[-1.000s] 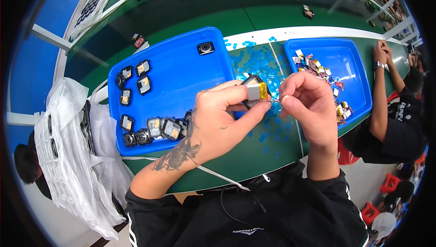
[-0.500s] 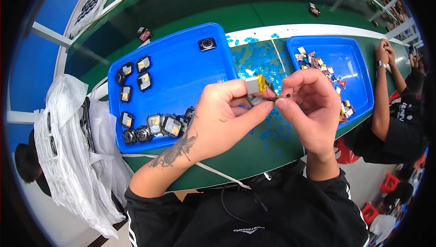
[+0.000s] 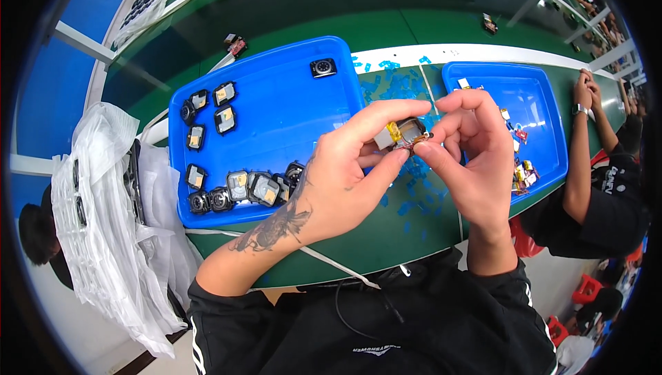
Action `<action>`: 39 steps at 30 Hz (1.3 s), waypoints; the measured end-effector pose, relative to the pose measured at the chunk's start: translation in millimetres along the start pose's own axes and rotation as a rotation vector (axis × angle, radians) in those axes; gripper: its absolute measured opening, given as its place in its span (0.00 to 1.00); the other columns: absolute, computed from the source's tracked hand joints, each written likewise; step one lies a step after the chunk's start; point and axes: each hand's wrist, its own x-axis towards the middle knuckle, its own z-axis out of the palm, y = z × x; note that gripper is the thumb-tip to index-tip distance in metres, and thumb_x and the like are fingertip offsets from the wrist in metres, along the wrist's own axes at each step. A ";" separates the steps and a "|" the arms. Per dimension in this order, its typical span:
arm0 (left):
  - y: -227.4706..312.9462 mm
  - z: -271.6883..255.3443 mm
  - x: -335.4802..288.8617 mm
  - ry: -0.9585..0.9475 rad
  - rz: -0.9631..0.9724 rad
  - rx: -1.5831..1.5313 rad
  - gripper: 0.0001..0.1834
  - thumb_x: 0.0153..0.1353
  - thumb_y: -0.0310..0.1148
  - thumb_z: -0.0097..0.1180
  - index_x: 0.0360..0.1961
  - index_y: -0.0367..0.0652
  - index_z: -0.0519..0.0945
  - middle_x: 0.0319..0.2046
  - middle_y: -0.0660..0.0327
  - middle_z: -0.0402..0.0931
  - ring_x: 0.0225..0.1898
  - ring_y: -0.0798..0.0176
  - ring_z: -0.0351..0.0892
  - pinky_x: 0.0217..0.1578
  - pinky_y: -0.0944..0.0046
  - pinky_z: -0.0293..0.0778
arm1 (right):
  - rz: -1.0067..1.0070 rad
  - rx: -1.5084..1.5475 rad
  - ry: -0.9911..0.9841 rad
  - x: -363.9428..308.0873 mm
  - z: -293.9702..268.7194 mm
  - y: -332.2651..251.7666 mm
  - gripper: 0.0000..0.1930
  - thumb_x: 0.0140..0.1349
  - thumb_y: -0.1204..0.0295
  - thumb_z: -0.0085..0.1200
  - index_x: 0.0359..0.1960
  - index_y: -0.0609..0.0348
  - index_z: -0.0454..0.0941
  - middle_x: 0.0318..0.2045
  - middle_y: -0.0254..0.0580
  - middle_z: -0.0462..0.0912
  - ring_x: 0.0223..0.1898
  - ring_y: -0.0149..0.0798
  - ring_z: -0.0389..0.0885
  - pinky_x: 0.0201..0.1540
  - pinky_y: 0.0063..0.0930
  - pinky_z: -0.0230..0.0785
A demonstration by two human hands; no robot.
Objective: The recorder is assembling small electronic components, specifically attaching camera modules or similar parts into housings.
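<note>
Between my hands, over the table, is a small black smartwatch case (image 3: 413,131), tilted so its hollow inside faces up. A silver battery with yellow tape (image 3: 386,136) hangs out at its left side, beside thin wires and a small reddish part at the lower edge. My left hand (image 3: 355,168) grips the case between thumb and fingers. With thumb and bent fingers, my right hand (image 3: 477,161) pinches the case's right edge; its index finger is raised off it. The fingertips partly hide the wires.
On the left, a blue tray (image 3: 276,109) carries several black watch cases. The right blue tray (image 3: 545,99) holds batteries and small circuit boards. Blue film scraps (image 3: 407,89) litter the green table between them. White wrapping (image 3: 103,237) hangs at far left; a co-worker's arm (image 3: 579,147) rests at right.
The watch case has turned, so its inside now shows. My right index finger has lifted and my left one stretched out over the case. The whole view has shifted slightly.
</note>
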 end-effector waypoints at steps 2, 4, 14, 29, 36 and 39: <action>2.2 2.6 0.0 0.033 -0.003 0.037 0.24 0.61 0.13 0.51 0.59 0.34 0.70 0.53 0.55 0.75 0.54 0.65 0.76 0.52 0.67 0.77 | -0.028 -0.073 -0.014 2.9 -1.9 0.7 0.22 0.51 0.84 0.64 0.47 0.59 0.71 0.25 0.28 0.78 0.22 0.16 0.63 0.25 0.11 0.56; 3.0 5.0 -0.3 0.097 -0.049 0.091 0.23 0.60 0.14 0.52 0.57 0.34 0.70 0.48 0.55 0.78 0.50 0.65 0.79 0.49 0.68 0.79 | -0.054 -0.149 -0.027 3.0 -2.1 1.8 0.22 0.51 0.83 0.64 0.48 0.58 0.70 0.25 0.27 0.77 0.22 0.16 0.64 0.26 0.12 0.57; -10.7 0.8 -0.3 0.145 -0.205 -0.217 0.17 0.61 0.16 0.54 0.51 0.33 0.69 0.44 0.52 0.79 0.47 0.63 0.81 0.47 0.65 0.81 | -0.053 -0.106 0.035 1.0 14.6 11.6 0.25 0.52 0.85 0.62 0.53 0.58 0.72 0.34 0.32 0.76 0.35 0.23 0.77 0.36 0.16 0.75; 15.6 -153.5 -10.1 0.364 -0.322 1.732 0.22 0.62 0.52 0.54 0.34 0.39 0.76 0.36 0.48 0.82 0.41 0.45 0.82 0.42 0.48 0.74 | 0.063 -0.288 -0.252 176.4 -10.0 56.6 0.22 0.56 0.76 0.62 0.52 0.67 0.71 0.26 0.41 0.83 0.29 0.28 0.81 0.33 0.22 0.73; 4.3 -173.6 -12.9 0.248 -0.640 1.585 0.20 0.48 0.44 0.68 0.37 0.45 0.77 0.37 0.53 0.81 0.43 0.50 0.81 0.44 0.54 0.74 | 0.163 -0.557 -0.040 234.1 -21.6 132.4 0.26 0.45 0.67 0.73 0.46 0.63 0.79 0.35 0.49 0.84 0.37 0.42 0.84 0.42 0.33 0.76; 1.0 -169.7 -6.7 0.263 -0.416 1.434 0.16 0.49 0.37 0.66 0.31 0.42 0.72 0.28 0.55 0.79 0.34 0.52 0.81 0.35 0.55 0.73 | 0.034 -0.581 0.048 222.9 -51.1 118.0 0.21 0.54 0.63 0.66 0.46 0.62 0.79 0.32 0.46 0.84 0.36 0.42 0.84 0.42 0.33 0.75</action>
